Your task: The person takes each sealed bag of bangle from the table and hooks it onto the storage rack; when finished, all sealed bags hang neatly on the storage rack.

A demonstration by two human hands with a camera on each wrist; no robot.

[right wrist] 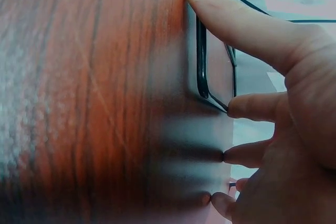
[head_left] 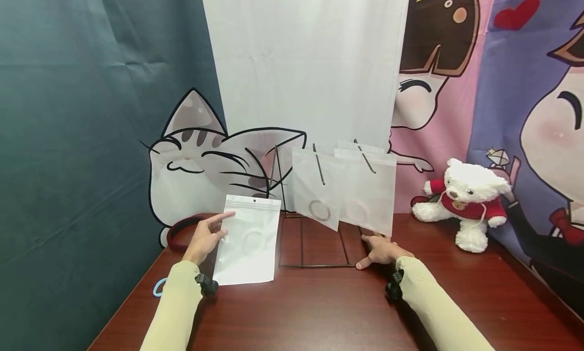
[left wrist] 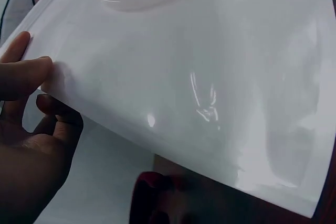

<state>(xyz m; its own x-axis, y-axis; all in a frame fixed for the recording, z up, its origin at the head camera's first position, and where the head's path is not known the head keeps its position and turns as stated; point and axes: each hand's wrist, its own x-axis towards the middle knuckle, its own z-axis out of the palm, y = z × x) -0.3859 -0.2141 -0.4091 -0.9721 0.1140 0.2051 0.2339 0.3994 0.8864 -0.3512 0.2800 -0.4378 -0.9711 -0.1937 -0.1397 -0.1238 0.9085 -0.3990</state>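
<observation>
My left hand (head_left: 205,239) pinches the left edge of a white zip bag (head_left: 248,244) between thumb and fingers. A ring-shaped thing shows faintly through the bag, which has a small hole near its top. At the front right corner of a black wire display rack (head_left: 315,266), my right hand (head_left: 383,250) rests with spread fingers. In the right wrist view, its thumb (right wrist: 226,6) and fingertips touch the base wires (right wrist: 201,51) and the table. Several similar bags hang on the rack's hooks, including a front left bag (head_left: 310,183) and a right bag (head_left: 369,194).
A dark red headband-like loop (head_left: 175,234) lies behind my left hand. The light blue loop (head_left: 158,287) is beside my left forearm. At the right sits a white teddy bear (head_left: 472,199) in red clothing. Printed curtains stand behind the brown table (head_left: 328,310).
</observation>
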